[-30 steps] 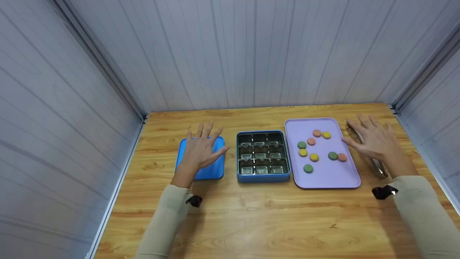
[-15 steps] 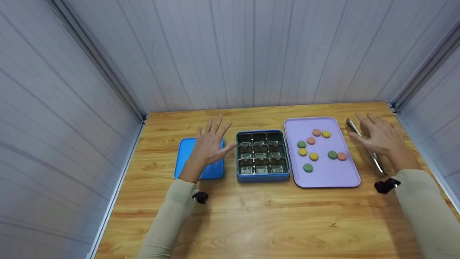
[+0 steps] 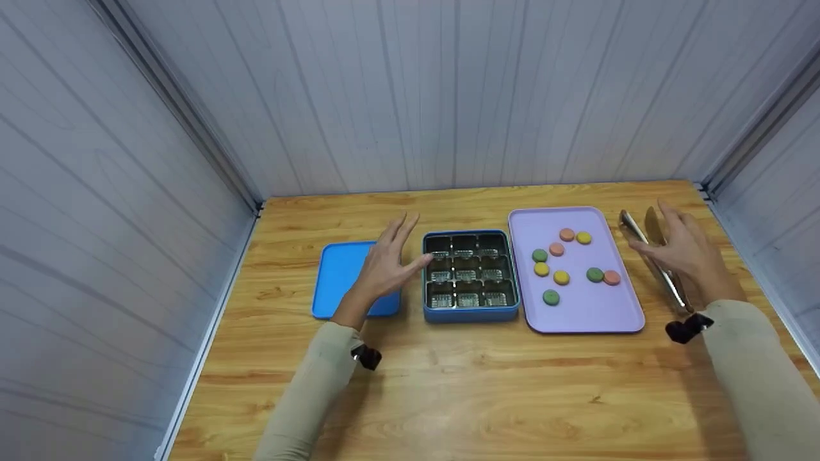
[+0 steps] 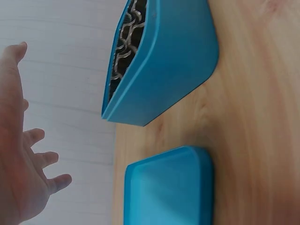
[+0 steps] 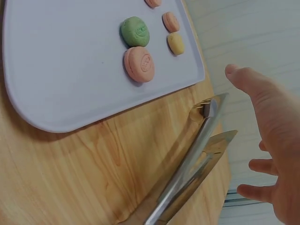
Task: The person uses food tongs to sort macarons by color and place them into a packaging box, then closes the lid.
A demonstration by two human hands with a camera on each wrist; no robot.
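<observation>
While neither hand holds anything, both hover with fingers spread.
Right hand (image 3: pixel 685 253): loose, grasping nothing; it hangs just above the tongs (image 3: pixel 653 259), thumb toward them, no contact that I can see.
Tongs: metal, lying flat on the table (image 3: pixel 448 384), just right of the tray (image 3: pixel 589 314), arms together, tips pointing to the far wall.
Left hand (image 3: pixel 387 266): relaxed, palm facing right, over the lid's right edge and close beside the box (image 3: pixel 471 312); whether the thumb touches the box wall I cannot tell.
Box: blue, open, nine shiny compartments, all bare, between lid and tray.
Lid (image 3: pixel 339 275): blue, flat on the table, left of the box.
Tray: lilac, holding eight small round sweets (image 3: pixel 561 278) in green, yellow and orange, scattered loosely, none touching the rim.
Risk, tongs: smooth metal lying flat gives little to get under; a hurried pinch could skid them into the tray and shift the sweets.
Risk, box: light and loose on the wood, it may slide if the left hand nudges instead of steadying it.
Risk, sweets: small and rounded, likely to squirt from tong tips squeezed off centre.
</observation>
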